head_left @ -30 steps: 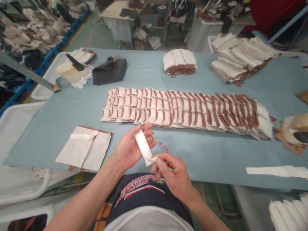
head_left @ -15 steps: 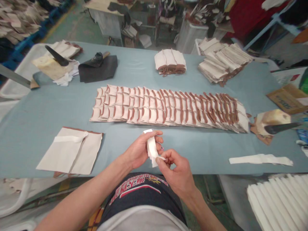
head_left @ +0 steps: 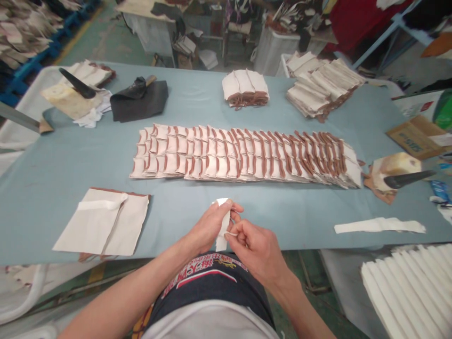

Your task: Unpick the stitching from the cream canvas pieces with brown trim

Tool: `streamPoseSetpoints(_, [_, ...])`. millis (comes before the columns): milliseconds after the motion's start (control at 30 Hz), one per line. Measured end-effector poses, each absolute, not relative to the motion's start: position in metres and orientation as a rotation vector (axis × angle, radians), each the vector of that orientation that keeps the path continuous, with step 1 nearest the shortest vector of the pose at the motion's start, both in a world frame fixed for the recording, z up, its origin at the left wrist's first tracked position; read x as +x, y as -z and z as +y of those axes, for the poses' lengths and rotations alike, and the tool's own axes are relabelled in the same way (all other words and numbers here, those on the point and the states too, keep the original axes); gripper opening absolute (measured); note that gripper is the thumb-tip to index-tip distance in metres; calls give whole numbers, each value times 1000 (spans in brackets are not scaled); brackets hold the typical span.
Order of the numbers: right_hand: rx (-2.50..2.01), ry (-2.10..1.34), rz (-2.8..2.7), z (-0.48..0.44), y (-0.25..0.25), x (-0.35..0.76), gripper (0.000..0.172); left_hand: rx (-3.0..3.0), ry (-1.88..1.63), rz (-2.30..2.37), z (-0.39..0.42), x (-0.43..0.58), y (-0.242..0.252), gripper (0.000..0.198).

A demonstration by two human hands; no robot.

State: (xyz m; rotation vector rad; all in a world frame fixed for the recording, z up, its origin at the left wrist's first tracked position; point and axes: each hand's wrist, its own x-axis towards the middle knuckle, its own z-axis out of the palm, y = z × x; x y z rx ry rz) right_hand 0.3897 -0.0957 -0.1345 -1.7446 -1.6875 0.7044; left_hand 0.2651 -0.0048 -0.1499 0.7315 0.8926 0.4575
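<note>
The left hand (head_left: pixel 212 228) holds a narrow white strip (head_left: pixel 225 225) near the middle of the near edge of the worktop (head_left: pixel 183 207), its thumb lying along the strip and its fingers curled behind. The right hand (head_left: pixel 259 245) sits just beside it on the right, fingers drawn narrow in a pinch on a thin bit at the strip's side. The strip's lower end hangs free below the 2 hands, in front of a dark garment (head_left: pixel 197 294) with red lettering. On the left near part of the worktop lies a flat pale piece (head_left: pixel 84 230) with brown edging, a white band (head_left: pixel 100 205) lying across it. Beyond the hands, a long row of overlapping pale pieces (head_left: pixel 243 153) with brown edges runs from left to right. Farther back stand a small pale stack (head_left: pixel 245 84) in the middle and a larger, slanted pile (head_left: pixel 321 89) on the right; a black cloth (head_left: pixel 139 101) lies far left. On the right, a loose white length (head_left: pixel 379 226) lies near the edge, and a yellowish block (head_left: pixel 399 165) with a dark tapered piece (head_left: pixel 409 178) sits beyond it. Below, at the near right, white folded bundles (head_left: pixel 406 282) lie side by side.
</note>
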Motion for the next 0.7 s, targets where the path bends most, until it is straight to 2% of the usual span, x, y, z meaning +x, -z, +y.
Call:
streamPoseSetpoints(133, [-1788, -543, -1910, -95, 141, 385, 12, 828, -486, 952, -13, 262, 153, 41])
streamPoseSetpoints(200, [-1810, -587, -1888, -95, 141, 383, 11, 828, -462, 943, -18, 260, 155, 40])
streamPoseSetpoints(467, [-1825, -982, -1538, -93, 127, 391, 19, 719, -363, 837, -20, 248, 170, 66])
streamPoseSetpoints(600, [-1806, -949, -1362, -88, 120, 411, 25, 733, -270, 729, -16, 239, 168, 73])
streamPoseSetpoints(700, [-1711, -858, -1255, -79, 110, 436, 22, 761, -154, 612, -19, 231, 157, 76])
